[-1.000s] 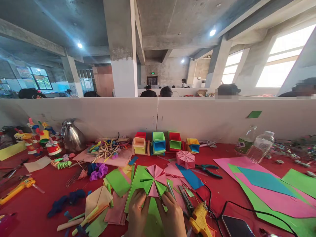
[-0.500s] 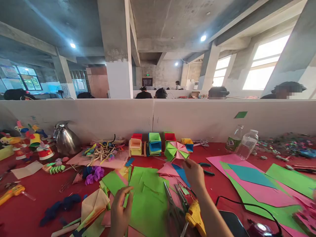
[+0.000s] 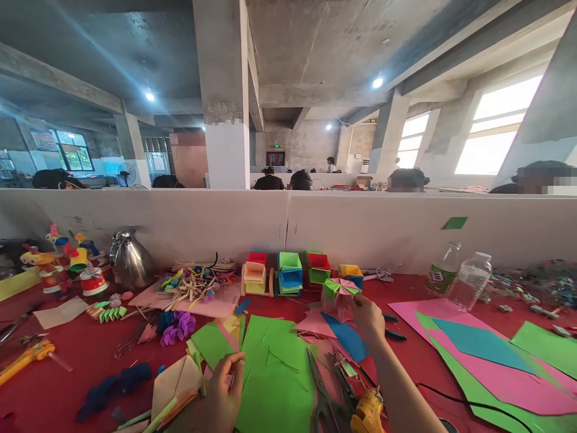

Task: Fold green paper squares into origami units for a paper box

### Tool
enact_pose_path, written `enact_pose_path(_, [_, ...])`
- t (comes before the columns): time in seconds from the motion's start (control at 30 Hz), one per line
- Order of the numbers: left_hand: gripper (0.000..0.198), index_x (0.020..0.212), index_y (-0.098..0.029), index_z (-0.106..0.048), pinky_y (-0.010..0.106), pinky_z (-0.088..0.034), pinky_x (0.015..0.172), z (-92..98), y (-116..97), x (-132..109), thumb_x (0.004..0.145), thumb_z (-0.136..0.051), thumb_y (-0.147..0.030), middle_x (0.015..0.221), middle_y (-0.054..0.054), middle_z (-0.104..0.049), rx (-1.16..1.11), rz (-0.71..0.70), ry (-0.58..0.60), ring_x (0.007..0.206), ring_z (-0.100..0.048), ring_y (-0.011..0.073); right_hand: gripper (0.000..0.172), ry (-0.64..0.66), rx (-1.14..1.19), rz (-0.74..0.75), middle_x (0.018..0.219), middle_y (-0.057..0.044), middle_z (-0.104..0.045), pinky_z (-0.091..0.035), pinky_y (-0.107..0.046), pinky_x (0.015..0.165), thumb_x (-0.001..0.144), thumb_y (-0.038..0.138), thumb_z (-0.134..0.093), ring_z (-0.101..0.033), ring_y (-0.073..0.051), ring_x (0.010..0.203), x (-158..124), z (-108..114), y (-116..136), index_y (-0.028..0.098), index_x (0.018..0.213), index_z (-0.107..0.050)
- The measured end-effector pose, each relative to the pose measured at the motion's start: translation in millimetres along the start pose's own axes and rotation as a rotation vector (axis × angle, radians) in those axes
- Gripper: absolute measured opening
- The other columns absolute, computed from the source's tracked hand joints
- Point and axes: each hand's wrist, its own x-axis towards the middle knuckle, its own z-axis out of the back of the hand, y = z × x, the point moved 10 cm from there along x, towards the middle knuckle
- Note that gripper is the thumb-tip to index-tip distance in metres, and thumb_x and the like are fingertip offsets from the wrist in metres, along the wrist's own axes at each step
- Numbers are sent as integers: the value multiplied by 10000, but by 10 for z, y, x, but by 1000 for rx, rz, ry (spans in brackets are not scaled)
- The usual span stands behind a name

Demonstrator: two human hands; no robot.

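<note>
My right hand (image 3: pixel 368 319) pinches the edge of a small paper craft (image 3: pixel 341 287) with a round top of pink and green wedges. Its lower part is pinkish and blurred; whether it rests on the table I cannot tell. My left hand (image 3: pixel 224 385) is loosely curled over the left edge of a green paper sheet (image 3: pixel 274 367), thumb and forefinger slightly apart, with nothing visible between them. Between my hands lie scissors (image 3: pixel 321 388) and a yellow glue gun (image 3: pixel 368 412). Pink paper pieces (image 3: pixel 311 322) and a blue one (image 3: pixel 345 335) lie beside the craft.
Folded paper boxes (image 3: pixel 290 273) stand along the white partition (image 3: pixel 216 222). A steel jug (image 3: pixel 131 258), wooden sticks (image 3: pixel 196 282) and cup figures (image 3: pixel 94 279) are at left. Dark pliers (image 3: pixel 395 335), plastic bottles (image 3: pixel 471 279) and coloured sheets (image 3: pixel 487 343) lie at right, with a black cable (image 3: pixel 469 402).
My right hand has lowered the paper craft, whose round top has turned from facing me to facing upward. My left hand stays by the green sheet. The camera view has shifted slightly.
</note>
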Motion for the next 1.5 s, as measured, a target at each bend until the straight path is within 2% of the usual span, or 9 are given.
enact_pose_path(0.2, [396,810,-196,-680,285,-558,660,-16,-9,-20,808,-485,-541,836,91,-721,6,0,6,773,-682,212,298,-6,53,-50,1159,-76,-558,-496,-392,798,887,311,-522,-580,-192,962,-46,-83,-192,170,1150,-531])
enact_pose_path(0.4, [406,796,-200,-680,269,-558,633,-39,-1,-26,798,-491,-559,817,86,-721,-12,-1,11,734,-684,202,272,163,55,-98,1104,-55,-584,-504,-363,769,883,334,-524,-593,-187,920,-126,-467,-315,167,1094,-565])
enact_pose_path(0.53, [434,766,-204,-680,255,-558,607,-25,0,-19,783,-487,-592,788,78,-722,-28,-4,-10,713,-685,198,285,182,71,-135,1103,-64,-581,-504,-369,769,881,328,-530,-594,-183,923,-80,-600,-277,167,1116,-548])
enact_pose_path(0.9, [397,777,-194,-681,258,-560,625,-53,-19,-3,807,-487,-539,795,82,-725,9,-31,40,726,-688,197,279,66,19,-199,1144,-66,-568,-500,-372,781,881,316,-530,-584,-189,946,107,-196,-521,173,1119,-554])
enact_pose_path(1.13, [406,786,-194,-676,261,-554,614,-57,-20,-6,813,-473,-544,798,86,-723,28,-25,59,736,-686,202,290,83,-7,-82,1149,-66,-564,-504,-372,776,876,312,-537,-585,-196,946,-19,-57,-217,163,1125,-552])
enact_pose_path(1.23, [421,805,-183,-662,284,-546,641,-66,13,17,834,-434,-535,831,101,-718,59,9,75,757,-679,210,299,122,-29,14,1141,-77,-562,-497,-378,792,876,307,-542,-583,-194,960,-165,77,-9,165,1139,-537])
enact_pose_path(1.33, [471,840,-160,-643,301,-535,683,-66,49,61,845,-380,-551,863,119,-710,100,68,124,784,-672,214,274,201,-46,147,1092,-65,-589,-496,-368,771,884,330,-522,-594,-177,908,-497,104,260,166,1101,-556])
enact_pose_path(1.43, [457,977,-151,-606,283,-512,730,5,21,85,878,-333,-504,939,112,-694,148,128,211,847,-654,191,215,316,-40,310,918,-55,-675,-462,-278,700,869,310,-492,-622,-179,815,-1105,-66,597,205,987,-639])
enact_pose_path(1.5, [401,1000,-167,-591,262,-493,710,107,-49,49,888,-338,-457,931,88,-690,200,160,290,833,-646,175,232,410,-27,417,852,-28,-698,-440,-246,656,836,285,-498,-636,-176,778,-1615,-262,805,240,1005,-651])
